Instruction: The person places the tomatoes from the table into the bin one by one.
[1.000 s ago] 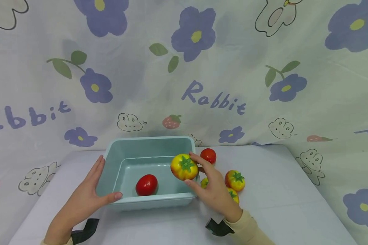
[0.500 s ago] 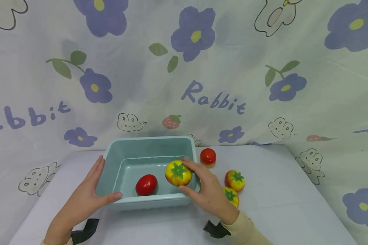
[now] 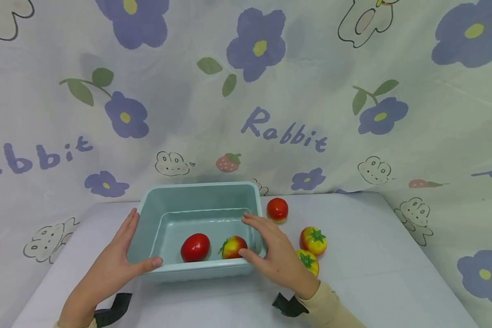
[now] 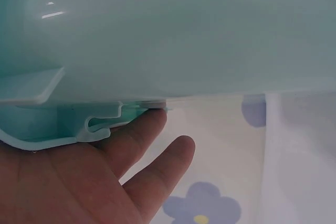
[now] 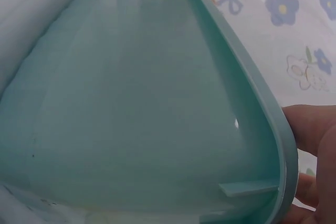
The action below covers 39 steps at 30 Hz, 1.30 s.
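Fruit [image 3: 235, 246] | red-yellow, rounded | green calyx [image 3: 224, 247] facing left | in bin [image 3: 205, 197]

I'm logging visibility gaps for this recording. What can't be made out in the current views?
Head view: right side of the red-and-yellow fruit inside the basin, behind the thumb of the right grip; contact is unclear.
Head view: lower left of the nearer yellow fruit outside it, behind the right grip.
Left wrist view: most of the left grip, cut off by the edges.
Both wrist views: the basin's contents, hidden by its walls.
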{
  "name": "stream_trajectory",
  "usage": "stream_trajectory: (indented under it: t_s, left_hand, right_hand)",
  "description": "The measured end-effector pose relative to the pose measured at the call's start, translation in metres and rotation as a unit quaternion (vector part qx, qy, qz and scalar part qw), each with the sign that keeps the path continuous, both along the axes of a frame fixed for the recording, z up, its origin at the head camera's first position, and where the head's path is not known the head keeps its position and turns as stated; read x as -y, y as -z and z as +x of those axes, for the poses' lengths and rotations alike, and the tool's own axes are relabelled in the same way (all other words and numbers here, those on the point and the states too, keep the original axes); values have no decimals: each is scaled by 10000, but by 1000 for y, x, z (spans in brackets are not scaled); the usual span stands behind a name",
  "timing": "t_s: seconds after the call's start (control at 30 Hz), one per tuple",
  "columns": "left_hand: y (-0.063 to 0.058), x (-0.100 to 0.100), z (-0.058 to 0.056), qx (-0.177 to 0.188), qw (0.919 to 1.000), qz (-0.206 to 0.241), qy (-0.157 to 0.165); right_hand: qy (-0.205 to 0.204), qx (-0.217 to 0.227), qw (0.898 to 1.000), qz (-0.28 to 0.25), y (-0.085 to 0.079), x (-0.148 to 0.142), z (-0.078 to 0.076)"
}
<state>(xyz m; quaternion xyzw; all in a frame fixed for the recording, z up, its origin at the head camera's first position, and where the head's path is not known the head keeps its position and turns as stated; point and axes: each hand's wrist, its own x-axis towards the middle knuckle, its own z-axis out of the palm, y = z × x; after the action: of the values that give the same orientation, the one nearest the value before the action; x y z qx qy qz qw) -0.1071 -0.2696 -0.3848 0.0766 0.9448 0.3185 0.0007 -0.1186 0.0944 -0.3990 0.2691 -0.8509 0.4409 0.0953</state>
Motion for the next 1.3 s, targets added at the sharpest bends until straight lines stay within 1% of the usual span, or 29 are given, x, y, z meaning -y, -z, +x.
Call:
stream_trajectory:
  t_s: [0.1, 0.33, 0.43, 0.6, 0.73, 0.9, 1.03, 1.3]
  left_hand:
    - [0, 0, 0, -1, 10000, 21, 6]
    - [1, 1, 0, 46, 10000, -4, -27]
    - [2, 3, 1, 49, 10000, -8, -43]
    - [2, 4, 2, 18, 10000, 57, -45]
    - [2, 2, 2, -42, 10000, 30, -55]
    - [2, 0, 1, -82, 9999, -64, -52]
    - [2, 0, 2, -45, 9999, -107, -70]
    - [2, -1, 1, -26, 9999, -108, -67]
  right_hand:
    - [14, -95, 9999, -78, 0, -1, -1]
    - [145, -519, 9980, -315, -3, -10, -6]
    - [245, -537, 9974, -419, -6, -16, -9]
    - [461, -349, 9966, -594, -10, -26, -12]
    - [638, -345, 9956, -598, -11, -32, -13]
    - [773, -530, 9938, -597, -9, -43, -14]
    - [956, -672, 9922, -423, -6, -54, -14]
    - [1346, -602, 9888, -246, 1, -75, -13]
